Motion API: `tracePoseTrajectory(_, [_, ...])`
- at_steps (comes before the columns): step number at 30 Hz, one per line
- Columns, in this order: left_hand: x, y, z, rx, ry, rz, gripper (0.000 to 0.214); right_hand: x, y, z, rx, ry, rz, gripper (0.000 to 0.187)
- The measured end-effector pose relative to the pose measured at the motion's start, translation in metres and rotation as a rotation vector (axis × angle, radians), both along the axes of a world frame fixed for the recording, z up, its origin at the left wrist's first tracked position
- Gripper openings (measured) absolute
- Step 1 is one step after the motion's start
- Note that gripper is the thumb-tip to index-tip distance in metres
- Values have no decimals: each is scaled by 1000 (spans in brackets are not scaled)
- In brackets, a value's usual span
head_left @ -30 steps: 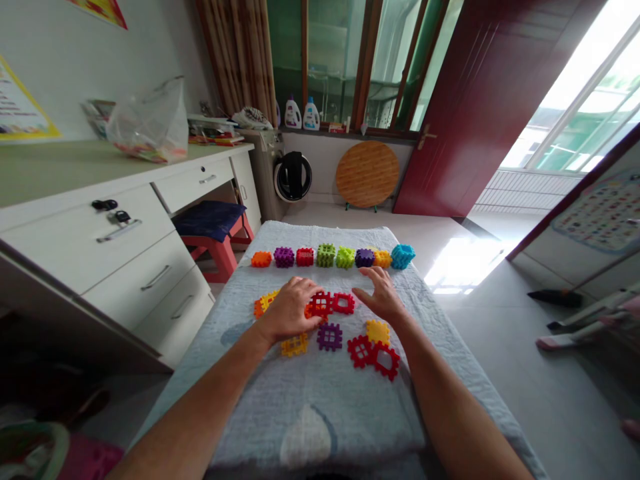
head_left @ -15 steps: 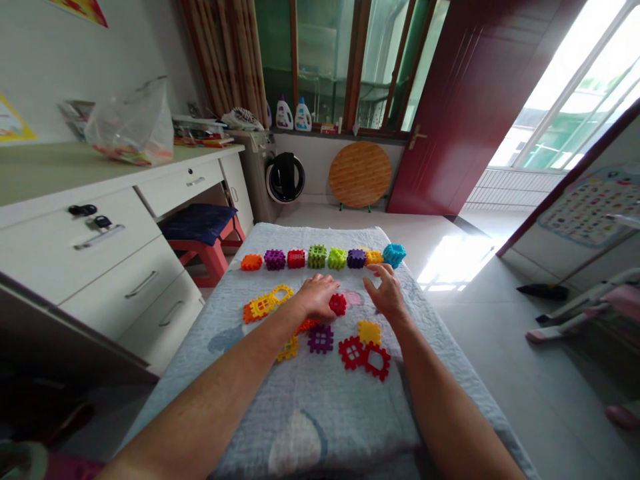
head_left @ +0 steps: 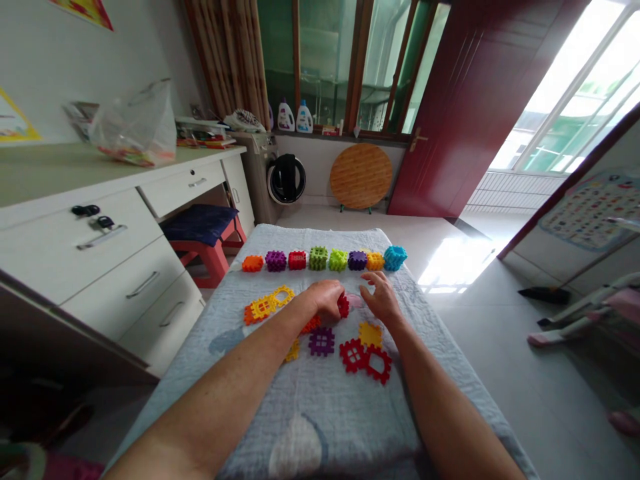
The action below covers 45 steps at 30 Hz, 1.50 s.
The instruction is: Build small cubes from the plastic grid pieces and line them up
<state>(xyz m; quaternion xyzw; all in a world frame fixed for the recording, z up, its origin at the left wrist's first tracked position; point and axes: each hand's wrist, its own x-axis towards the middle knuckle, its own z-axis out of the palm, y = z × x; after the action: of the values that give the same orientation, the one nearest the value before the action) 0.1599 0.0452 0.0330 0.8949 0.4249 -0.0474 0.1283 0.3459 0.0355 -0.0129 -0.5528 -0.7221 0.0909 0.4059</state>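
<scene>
My left hand [head_left: 327,299] is closed around a red toothed plastic building piece [head_left: 343,305] above the cloth-covered table [head_left: 295,413]. To its right, my right hand [head_left: 381,297] has its fingers apart and holds nothing. Orange pieces [head_left: 311,325] show partly under my left wrist. A purple windowed piece [head_left: 321,341] lies nearer me. Right of it lie a yellow square piece [head_left: 371,334] and two red frame pieces [head_left: 379,364]. Yellow and orange pieces [head_left: 262,307] lie at the left.
Along the far table edge stands a row of assembled cubes, from orange [head_left: 253,263] through dark green [head_left: 318,258] to blue [head_left: 395,258]. A red stool [head_left: 213,257] and white drawers [head_left: 115,280] are at the left. A red door [head_left: 470,100] stands beyond.
My left hand has moved slightly right and closed on the red piece. My right hand has shifted a little left and down, toward the left hand.
</scene>
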Motion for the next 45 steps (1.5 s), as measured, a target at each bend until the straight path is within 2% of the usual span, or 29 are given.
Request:
tracePoseTrajectory(4, [-13,-3,3,87,-65,18,37,-3,-1,-4,-21,-31,44,24])
tracePoseTrajectory(7, [-42,7,11,180,-178,73,42,-1,-1,-5,-19,-23,50,24])
tracePoseTrajectory(11, [-91,41,25,255,-213,247,42,-1,-2,-5,-20,-14,59,24])
tracePoseTrajectory(14, [-115,71,31,271,-178,327,44,-2,-2,-5,-26,-11,60,23])
tracePoseTrajectory(19, [-117,108,31,243,-105,365,44,-3,-4,-4,-33,5,61,23])
tracePoseTrajectory(24, [-108,126,29,202,-53,336,43,-6,-7,1,-61,5,69,22])
tracePoseTrajectory(35, [-108,132,19,90,10,293,41,-9,-9,2,-47,-12,82,23])
tracePoseTrajectory(41, [-106,120,39,119,42,296,69,-5,-6,6,-28,40,49,23])
tracePoseTrajectory(45, [-114,98,54,278,-19,278,68,9,0,11,1,134,-62,24])
